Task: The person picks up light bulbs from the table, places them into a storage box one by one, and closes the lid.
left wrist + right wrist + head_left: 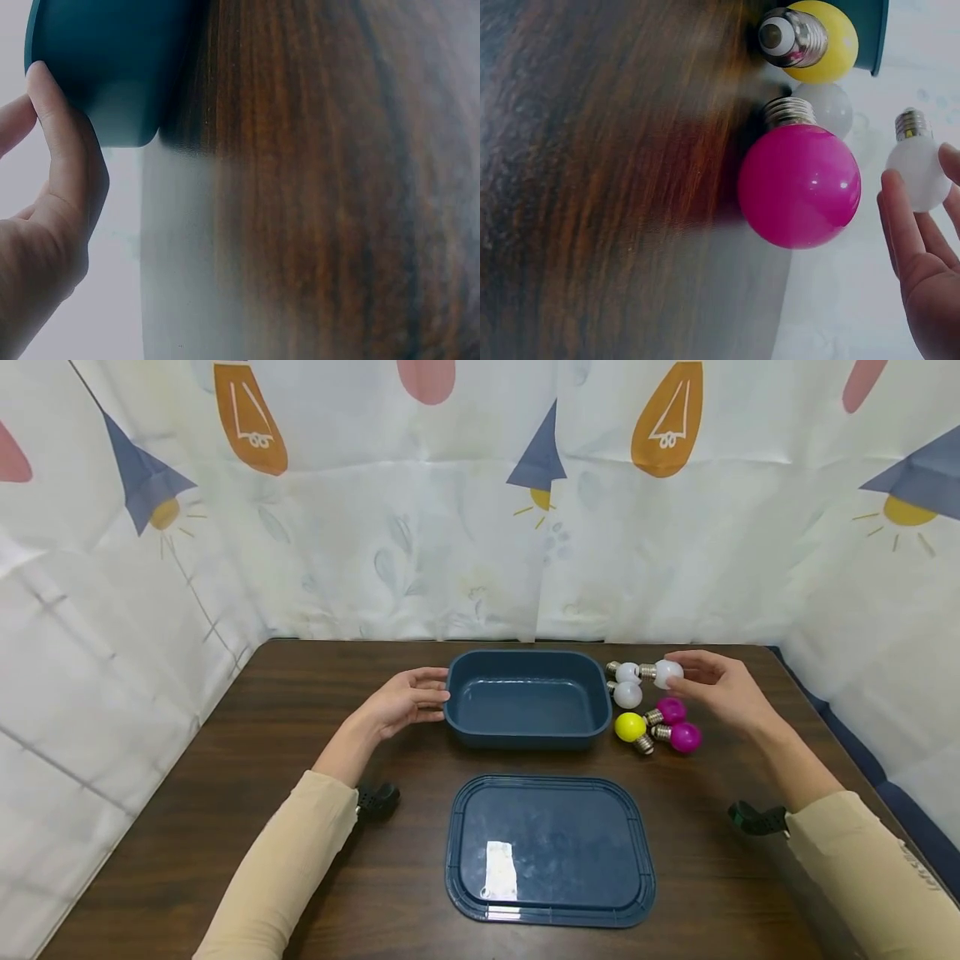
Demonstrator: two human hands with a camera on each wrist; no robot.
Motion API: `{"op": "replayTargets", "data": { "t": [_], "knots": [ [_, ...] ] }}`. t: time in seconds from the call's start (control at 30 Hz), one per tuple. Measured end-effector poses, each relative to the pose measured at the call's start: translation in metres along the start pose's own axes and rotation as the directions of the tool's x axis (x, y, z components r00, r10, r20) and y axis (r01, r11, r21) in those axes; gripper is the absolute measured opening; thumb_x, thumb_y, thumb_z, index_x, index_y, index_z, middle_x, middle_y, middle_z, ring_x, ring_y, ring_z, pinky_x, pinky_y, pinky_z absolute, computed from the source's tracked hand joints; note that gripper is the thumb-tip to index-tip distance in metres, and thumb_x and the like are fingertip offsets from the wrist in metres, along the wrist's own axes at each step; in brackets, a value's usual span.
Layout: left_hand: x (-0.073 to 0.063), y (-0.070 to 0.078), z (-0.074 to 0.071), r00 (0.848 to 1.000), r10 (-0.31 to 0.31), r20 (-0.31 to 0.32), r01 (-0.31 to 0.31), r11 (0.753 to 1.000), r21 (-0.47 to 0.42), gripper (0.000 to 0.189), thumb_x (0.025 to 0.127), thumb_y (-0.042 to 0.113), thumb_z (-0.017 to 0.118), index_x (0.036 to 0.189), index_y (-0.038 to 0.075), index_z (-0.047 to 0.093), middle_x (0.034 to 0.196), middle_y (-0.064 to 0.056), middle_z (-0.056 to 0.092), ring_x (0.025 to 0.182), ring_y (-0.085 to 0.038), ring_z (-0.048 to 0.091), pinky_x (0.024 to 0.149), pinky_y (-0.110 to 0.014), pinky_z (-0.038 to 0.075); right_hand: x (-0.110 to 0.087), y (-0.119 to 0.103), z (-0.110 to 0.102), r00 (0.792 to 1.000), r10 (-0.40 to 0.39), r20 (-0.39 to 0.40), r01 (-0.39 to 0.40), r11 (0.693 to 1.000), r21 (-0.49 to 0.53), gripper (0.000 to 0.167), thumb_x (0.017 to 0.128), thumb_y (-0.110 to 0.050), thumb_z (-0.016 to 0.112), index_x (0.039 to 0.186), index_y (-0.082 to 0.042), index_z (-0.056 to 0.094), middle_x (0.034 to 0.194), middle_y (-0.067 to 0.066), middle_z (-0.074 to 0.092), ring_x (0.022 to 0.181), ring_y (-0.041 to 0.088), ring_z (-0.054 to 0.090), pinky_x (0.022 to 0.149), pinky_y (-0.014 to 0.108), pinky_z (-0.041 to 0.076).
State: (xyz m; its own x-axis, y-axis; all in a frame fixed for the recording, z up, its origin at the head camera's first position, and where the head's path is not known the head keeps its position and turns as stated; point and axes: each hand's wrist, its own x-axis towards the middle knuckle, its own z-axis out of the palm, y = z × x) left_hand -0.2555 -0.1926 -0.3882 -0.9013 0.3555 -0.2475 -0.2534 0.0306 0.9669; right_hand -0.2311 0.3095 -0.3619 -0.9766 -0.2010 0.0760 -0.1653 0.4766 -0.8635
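My right hand [708,683] pinches a white light bulb [667,674] by its globe, the metal screw base pointing left toward the bin. The right wrist view shows this bulb [919,171] raised off the table between thumb and fingers. My left hand [411,700] touches the left end of a dark blue rectangular bin [528,742], fingertips at its rim and wall. Nothing lies inside the bin. Beside its right end are two more white bulbs [627,695], a yellow bulb [630,727] and two magenta bulbs [686,737], all lying on the table.
A flat dark blue lid [551,852] lies in front of the bin on the brown wooden table [360,877]. Behind the table hangs a white printed curtain [337,552]. Dark wrist straps [378,802] are on both arms.
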Motion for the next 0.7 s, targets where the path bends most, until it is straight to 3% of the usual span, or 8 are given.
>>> {"op": "replayTargets", "data": {
  "t": [0.37,0.7],
  "knots": [
    [-0.001,0.001,0.001,1.000,-0.004,0.017,0.004,1.000,-0.002,0.056,0.104,0.000,0.058,0.155,-0.001,0.036,0.132,-0.022,0.052,0.098,-0.018,0.066,0.085,-0.034,0.060,0.006,0.001,0.005,0.998,0.060,-0.015,-0.061,0.997,-0.041,0.056,0.097,-0.029,0.075,0.146,-0.011,0.056,0.133,0.010,0.061,0.110,0.007,0.061,0.083,0.021,0.055],
    [0.000,0.002,-0.001,1.000,-0.003,0.009,0.003,1.000,-0.001,0.056,0.104,0.000,0.058,0.155,0.000,0.036,0.135,-0.023,0.050,0.103,-0.023,0.065,0.085,-0.034,0.060,0.014,-0.013,0.015,0.999,0.039,0.002,-0.039,0.999,-0.008,0.055,0.098,-0.031,0.074,0.145,-0.012,0.055,0.139,0.012,0.058,0.123,0.023,0.057,0.086,0.021,0.055]
  ]
}}
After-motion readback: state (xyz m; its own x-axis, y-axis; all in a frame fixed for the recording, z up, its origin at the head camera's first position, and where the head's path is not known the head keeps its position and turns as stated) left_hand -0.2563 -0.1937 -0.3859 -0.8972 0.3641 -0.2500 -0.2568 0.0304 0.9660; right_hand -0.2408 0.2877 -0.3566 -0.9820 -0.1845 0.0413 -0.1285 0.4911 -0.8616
